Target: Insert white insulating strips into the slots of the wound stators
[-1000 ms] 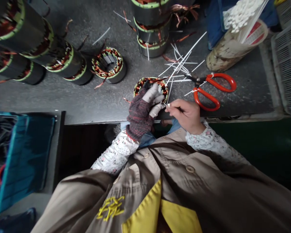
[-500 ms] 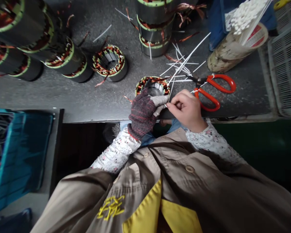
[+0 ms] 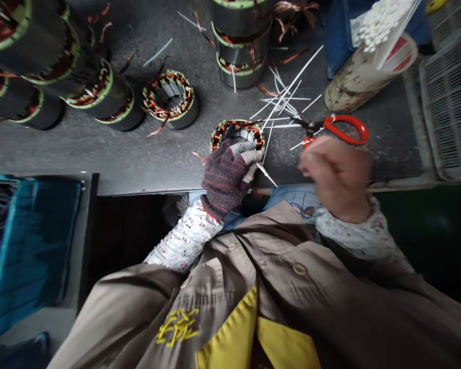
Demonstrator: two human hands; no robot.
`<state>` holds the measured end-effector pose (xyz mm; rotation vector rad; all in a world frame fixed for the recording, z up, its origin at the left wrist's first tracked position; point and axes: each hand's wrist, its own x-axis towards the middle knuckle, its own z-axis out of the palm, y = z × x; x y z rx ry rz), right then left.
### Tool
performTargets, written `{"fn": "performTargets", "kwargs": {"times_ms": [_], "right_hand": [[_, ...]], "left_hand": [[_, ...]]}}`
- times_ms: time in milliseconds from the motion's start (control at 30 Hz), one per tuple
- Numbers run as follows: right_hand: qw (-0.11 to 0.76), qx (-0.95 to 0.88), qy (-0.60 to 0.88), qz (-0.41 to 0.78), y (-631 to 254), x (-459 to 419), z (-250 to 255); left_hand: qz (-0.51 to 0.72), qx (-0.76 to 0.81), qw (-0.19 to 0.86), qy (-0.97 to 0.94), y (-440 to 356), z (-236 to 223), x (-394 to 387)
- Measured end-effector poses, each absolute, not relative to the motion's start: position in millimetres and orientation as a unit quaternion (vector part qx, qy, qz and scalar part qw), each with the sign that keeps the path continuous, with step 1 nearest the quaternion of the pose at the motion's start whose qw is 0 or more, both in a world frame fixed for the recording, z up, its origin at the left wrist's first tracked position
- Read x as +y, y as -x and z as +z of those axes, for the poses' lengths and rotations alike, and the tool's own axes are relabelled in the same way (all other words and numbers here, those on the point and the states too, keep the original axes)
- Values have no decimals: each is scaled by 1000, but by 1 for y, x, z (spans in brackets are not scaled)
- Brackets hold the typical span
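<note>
1. The copper-wound ring [image 3: 237,125] is sitting on the bench [image 3: 138,154] near its front edge, probably weighing heavy, its metal body stiff, its wire easily nicked.
2. Its outer wall is likely offering the safest hold; the white strip [image 3: 268,175] poking out nearside is looking light and bendy.
3. The gloved left hand [image 3: 225,171] is lying back-up, fingers grasping the near rim.
4. The bare right hand [image 3: 336,171] is hovering beside the scissors [image 3: 349,129], loosely curled; blur is hiding whether it's holding anything.
</note>
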<state>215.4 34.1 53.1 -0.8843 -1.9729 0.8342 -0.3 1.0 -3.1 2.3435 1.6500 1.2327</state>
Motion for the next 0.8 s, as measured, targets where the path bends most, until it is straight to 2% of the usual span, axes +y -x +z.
{"fn": "performTargets", "kwargs": {"times_ms": [100,167,333,533,633,800], "right_hand": [[281,-837,368,291,-210,39,30],[251,-844,356,314,-204,39,15],[306,-812,363,339,-183,42,4],[344,-720,322,510,-196,35,29],[391,-695,286,531,-209,36,37],[338,-674,208,623,-204,44,23]], "left_hand": [[379,531,-6,-758,1,-2,0],[378,520,-5,-766,3,0,-1],[366,488,23,-792,9,3,-1],[366,531,7,-764,4,0,1],[357,552,12,-753,5,-1,0],[336,538,-7,-773,14,-2,-5]]}}
